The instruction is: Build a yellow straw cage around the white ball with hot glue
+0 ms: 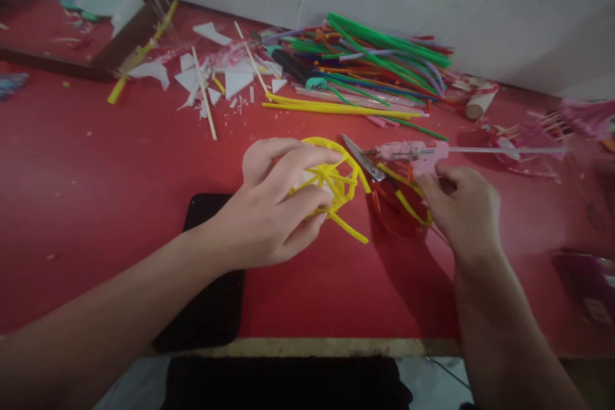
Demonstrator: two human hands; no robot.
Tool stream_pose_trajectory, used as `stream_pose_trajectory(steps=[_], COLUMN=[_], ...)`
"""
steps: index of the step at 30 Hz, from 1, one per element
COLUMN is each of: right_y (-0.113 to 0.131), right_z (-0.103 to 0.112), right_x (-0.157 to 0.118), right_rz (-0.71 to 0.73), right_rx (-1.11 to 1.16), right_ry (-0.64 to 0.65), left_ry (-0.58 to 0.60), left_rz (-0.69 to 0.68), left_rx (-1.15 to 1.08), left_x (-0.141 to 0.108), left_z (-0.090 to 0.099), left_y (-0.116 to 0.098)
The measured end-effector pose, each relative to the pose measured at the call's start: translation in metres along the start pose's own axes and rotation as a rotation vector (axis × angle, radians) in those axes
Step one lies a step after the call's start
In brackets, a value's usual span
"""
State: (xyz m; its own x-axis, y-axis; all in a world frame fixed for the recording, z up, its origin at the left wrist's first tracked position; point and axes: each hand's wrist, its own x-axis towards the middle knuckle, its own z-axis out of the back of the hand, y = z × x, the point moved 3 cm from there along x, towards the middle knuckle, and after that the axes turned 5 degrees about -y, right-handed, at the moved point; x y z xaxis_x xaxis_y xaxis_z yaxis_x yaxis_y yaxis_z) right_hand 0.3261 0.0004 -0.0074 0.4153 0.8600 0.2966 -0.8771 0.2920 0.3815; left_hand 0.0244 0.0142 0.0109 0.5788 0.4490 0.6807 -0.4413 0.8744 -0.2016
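Note:
My left hand (pixel 283 202) is wrapped over a rounded openwork piece made of yellow pipe cleaners (pixel 343 187), with something white showing inside it. Two loose yellow ends stick out on its right side. A pink glue gun (pixel 413 152) is gripped in my right hand (pixel 464 211), its nozzle pointing left toward the yellow piece and a long clear glue stick (pixel 504 150) trailing out behind. Between the two hands lie scissors (pixel 369 166) with open-looking red and yellow handles; the glue gun's tip is close to their blades.
Behind my hands lie yellow pipe cleaners (pixel 336 107), a pile of coloured ones (pixel 384 54), a black-and-teal cutter (pixel 295 67) and white scraps (pixel 239 83). A black phone (pixel 211 307) rests under my left forearm. A brown frame (pixel 127 35) stands back left, a cardboard roll (pixel 480 102) back right.

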Motion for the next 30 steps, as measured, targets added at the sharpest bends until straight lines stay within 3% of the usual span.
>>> stream_pose_trajectory(steps=[8,12,14,16,18,21,30], right_y=[-0.015,-0.005,0.017,0.044,0.067,0.082,0.079], right_z=[-0.007,0.000,0.011,0.018,0.019,0.021,0.020], right_x=[0.009,0.001,-0.012,-0.028,-0.046,-0.065,-0.065], right_rz=[0.097,0.145,0.338,0.578,0.817,1.020,0.965], right_rx=[-0.143,-0.109,0.045,0.221,0.334,0.416,0.507], right_ry=[-0.044,-0.274,-0.382,-0.236,0.069,0.180,0.190], left_ry=[0.048,0.044,0.039,0.043,0.042,0.030,0.055], left_rz=[-0.025,-0.035,-0.049,-0.053,-0.053,-0.060,-0.049], left_rx=[-0.057,-0.042,-0.029,-0.020,-0.013,-0.010,-0.004], left_x=[0.001,0.001,0.001,0.001,0.002,0.003,0.003], left_z=[0.000,0.000,0.001,0.000,0.000,0.000,0.001], left_y=[-0.002,-0.001,-0.001,-0.001,-0.002,-0.003,-0.004])
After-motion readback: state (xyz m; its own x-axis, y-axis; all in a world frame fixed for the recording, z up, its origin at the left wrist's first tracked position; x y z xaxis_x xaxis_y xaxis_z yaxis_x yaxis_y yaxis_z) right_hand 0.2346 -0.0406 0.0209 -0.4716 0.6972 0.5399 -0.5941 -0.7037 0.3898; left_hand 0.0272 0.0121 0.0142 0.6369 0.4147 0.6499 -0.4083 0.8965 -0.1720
